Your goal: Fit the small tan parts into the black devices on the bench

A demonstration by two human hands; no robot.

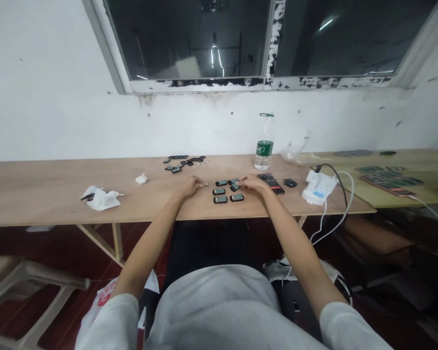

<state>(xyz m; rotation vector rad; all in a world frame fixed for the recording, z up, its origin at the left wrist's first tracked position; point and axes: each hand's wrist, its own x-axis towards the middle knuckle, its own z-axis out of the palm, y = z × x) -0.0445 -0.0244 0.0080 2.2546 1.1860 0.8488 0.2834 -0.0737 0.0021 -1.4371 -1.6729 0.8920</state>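
Observation:
Both my arms reach out over a long wooden table (51,187). My left hand (192,185) rests curled on the tabletop, fingers closed over a small pale part at its tip. My right hand (253,182) lies on the table with its fingertips pinching a small dark module with a grey-green face (235,186). Several matching modules (220,191) lie in two short rows between my hands. A black remote-like device (271,183) sits just right of my right hand.
More dark parts (182,163) lie further back. A water bottle (264,142), crumpled tissues (101,198), a white charger pack with cables (318,187) and a second table holding green boards (389,176) are around. A plastic chair (18,287) stands at left.

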